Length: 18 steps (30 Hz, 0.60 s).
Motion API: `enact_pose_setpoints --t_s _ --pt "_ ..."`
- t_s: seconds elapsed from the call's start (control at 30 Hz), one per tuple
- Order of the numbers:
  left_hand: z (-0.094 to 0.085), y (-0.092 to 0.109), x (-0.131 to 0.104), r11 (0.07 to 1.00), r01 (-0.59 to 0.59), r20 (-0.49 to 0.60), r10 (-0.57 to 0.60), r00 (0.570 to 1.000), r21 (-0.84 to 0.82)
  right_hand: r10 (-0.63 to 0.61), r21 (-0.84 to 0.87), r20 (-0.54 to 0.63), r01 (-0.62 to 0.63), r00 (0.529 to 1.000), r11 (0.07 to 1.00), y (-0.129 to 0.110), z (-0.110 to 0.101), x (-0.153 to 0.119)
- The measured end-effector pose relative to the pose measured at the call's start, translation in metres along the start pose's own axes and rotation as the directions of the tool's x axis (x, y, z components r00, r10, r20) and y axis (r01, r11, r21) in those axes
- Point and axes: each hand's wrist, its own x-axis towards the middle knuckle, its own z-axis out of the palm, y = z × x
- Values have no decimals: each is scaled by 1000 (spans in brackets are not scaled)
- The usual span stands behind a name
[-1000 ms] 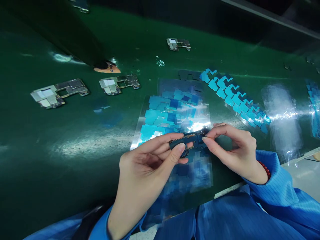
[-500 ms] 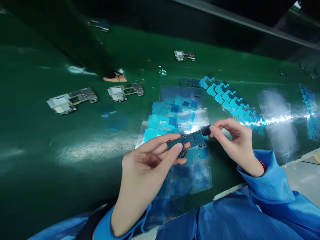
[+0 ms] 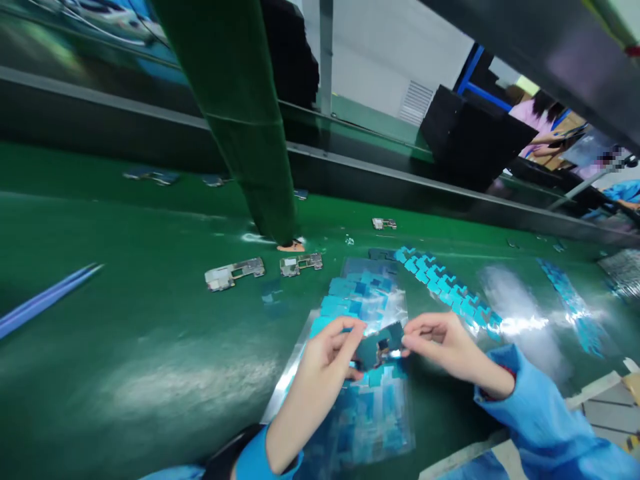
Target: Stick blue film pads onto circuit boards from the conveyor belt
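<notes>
I hold the circuit board (image 3: 369, 354) above the blue stickers (image 3: 345, 307), its long axis slanting up rightward in my view from my left hand (image 3: 324, 365), fingers closed on one end, to my right hand (image 3: 446, 342), pinching the other.

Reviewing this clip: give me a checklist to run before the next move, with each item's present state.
1. Left hand holding the board: ok, fingers at its left end.
2. Right hand gripping the board: cannot tell; fingers are at its right edge, contact unclear.
3. Board held above the film sheets: ok.
4. Tweezers fully in view: not ok, cut off by the left edge.
5. Board surface free of flaws: cannot tell, too blurred.
</notes>
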Motion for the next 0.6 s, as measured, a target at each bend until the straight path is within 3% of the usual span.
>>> enact_pose_setpoints --t_s 0.13,0.23,0.3,0.37,0.43,0.6 --pt "-3 0 -1 996 -52 10 52 999 -67 -9 -221 -196 -35 981 975 0 -62 61" --pt "-5 -1 0 990 -130 19 131 991 -51 -12 -342 -351 -117 936 932 9 -112 119" --pt "-6 -1 4 983 -176 -8 176 984 -43 -31 -430 -427 -173 904 886 16 -133 150" --pt "-8 -2 8 977 -206 -42 204 978 -47 -89 -520 -474 -197 876 831 25 -141 174" --pt "-9 -4 13 974 -218 -64 214 975 -56 -163 -608 -462 -178 872 774 35 -136 193" --pt "-11 -8 19 973 -222 -74 217 973 -65 -264 -742 -212 21 941 670 47 -105 233"
